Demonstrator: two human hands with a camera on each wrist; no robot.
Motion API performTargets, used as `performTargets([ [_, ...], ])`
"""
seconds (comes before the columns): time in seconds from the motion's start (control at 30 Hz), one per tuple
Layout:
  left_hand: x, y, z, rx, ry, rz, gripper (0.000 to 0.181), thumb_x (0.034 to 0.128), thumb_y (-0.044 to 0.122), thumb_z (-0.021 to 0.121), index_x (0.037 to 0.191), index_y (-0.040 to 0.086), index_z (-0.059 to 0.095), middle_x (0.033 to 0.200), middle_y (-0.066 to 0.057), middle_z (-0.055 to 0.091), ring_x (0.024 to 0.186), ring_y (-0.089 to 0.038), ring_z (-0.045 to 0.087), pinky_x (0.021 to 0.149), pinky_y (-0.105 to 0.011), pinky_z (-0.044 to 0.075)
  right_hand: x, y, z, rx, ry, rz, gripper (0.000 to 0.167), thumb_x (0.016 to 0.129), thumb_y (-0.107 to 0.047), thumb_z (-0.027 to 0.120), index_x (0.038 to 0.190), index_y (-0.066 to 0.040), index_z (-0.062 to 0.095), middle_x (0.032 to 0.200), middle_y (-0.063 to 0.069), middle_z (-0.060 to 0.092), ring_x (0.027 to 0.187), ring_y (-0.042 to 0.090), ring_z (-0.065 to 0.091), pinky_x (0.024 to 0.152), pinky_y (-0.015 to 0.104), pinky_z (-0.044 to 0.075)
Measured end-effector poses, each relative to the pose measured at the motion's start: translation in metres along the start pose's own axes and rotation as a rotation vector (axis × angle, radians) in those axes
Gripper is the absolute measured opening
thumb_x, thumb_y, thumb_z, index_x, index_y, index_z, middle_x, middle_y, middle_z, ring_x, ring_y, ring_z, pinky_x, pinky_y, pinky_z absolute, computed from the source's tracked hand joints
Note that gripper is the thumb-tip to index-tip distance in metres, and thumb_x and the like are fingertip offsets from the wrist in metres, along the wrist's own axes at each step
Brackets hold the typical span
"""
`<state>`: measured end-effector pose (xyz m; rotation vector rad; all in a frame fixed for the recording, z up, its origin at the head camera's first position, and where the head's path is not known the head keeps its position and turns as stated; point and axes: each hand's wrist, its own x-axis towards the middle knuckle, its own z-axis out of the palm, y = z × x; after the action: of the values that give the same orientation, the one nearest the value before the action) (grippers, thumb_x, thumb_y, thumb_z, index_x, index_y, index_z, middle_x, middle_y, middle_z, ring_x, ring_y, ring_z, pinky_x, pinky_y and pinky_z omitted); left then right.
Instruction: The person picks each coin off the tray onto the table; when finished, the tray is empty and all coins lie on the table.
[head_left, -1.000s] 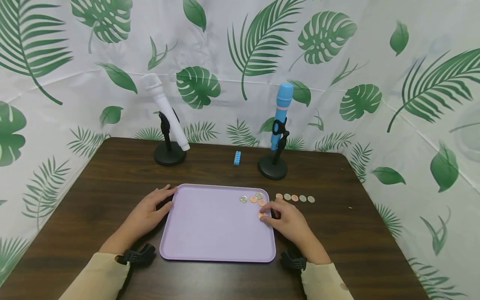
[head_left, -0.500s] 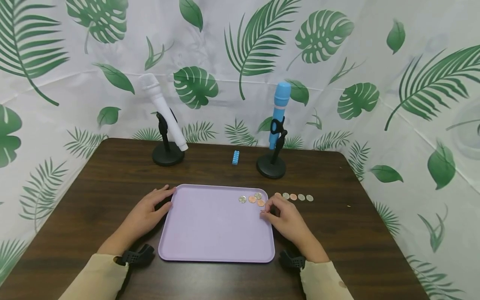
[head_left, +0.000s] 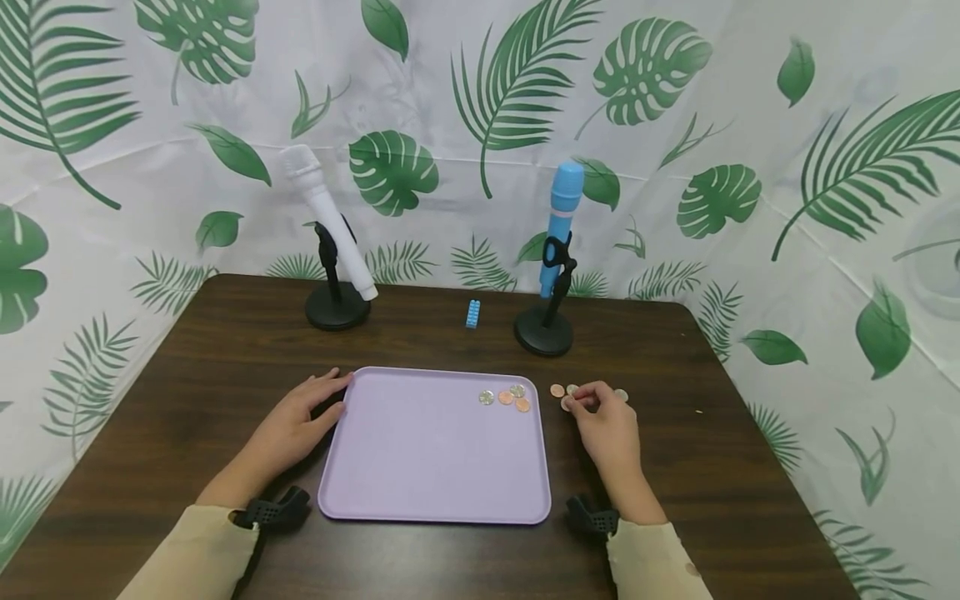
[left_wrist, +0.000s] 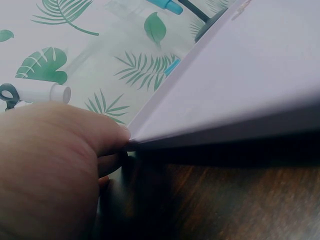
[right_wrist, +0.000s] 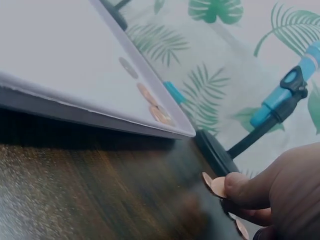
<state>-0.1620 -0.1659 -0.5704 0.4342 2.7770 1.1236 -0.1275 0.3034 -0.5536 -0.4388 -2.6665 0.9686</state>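
My right hand (head_left: 611, 433) pinches a copper coin (right_wrist: 218, 186) between thumb and fingers, just in front of a row of coins on the table. From that row a copper coin (head_left: 557, 390) and a silver coin (head_left: 621, 394) show, while the fingers hide part of it. Several copper and silver coins (head_left: 506, 398) lie at the far right corner of a lilac tray (head_left: 435, 467). At the tray's left edge rests my left hand (head_left: 288, 425), its fingers extended and touching the rim near the far corner.
Behind the tray stand a white microphone (head_left: 330, 217) and a blue microphone (head_left: 562, 208) on black stands. Between them lies a small blue toy brick (head_left: 472, 314). A leaf-print cloth (head_left: 442, 75) hangs beyond the dark wooden table (head_left: 427, 567).
My right hand has lifted the copper coin from the tray's right side and carried it right, over the rim, to the row on the table. The left hand has stayed in place.
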Motion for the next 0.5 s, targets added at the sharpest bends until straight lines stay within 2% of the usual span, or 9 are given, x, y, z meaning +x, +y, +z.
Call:
performTargets([
  [0.23,0.0006,-0.0007,0.0002,-0.003,-0.005,0.0,0.057,0.1106,0.032,0.064,0.165,0.02,0.051,0.174,-0.021,0.041,0.164,-0.056,0.025,0.128,-0.078,0.023,0.0006,0.0037,0.0038,-0.046,-0.038,-0.072,0.016,0.095,-0.025,0.088,0.098,-0.012,0.079,0.092,0.006,0.079,0.089,0.025,0.071,0.077,0.035,0.05],
  [0.4,0.0008,-0.0023,-0.0004,0.003,-0.013,-0.017,0.058,0.1106,0.033,0.063,0.166,0.021,0.049,0.175,-0.02,0.039,0.164,-0.056,0.024,0.128,-0.079,0.022,0.0018,0.0036,0.0046,-0.085,-0.037,-0.132,0.016,0.094,-0.024,0.088,0.096,-0.011,0.078,0.092,0.008,0.07,0.083,0.027,0.066,0.074,0.038,0.048],
  [0.5,-0.0001,-0.0017,-0.0008,0.002,-0.018,-0.023,0.058,0.1105,0.033,0.063,0.166,0.022,0.049,0.175,-0.02,0.038,0.164,-0.056,0.023,0.127,-0.08,0.022,0.0015,0.0031,0.0046,-0.101,-0.044,-0.137,0.015,0.094,-0.024,0.087,0.096,-0.012,0.078,0.091,0.008,0.07,0.081,0.026,0.064,0.072,0.037,0.047],
])
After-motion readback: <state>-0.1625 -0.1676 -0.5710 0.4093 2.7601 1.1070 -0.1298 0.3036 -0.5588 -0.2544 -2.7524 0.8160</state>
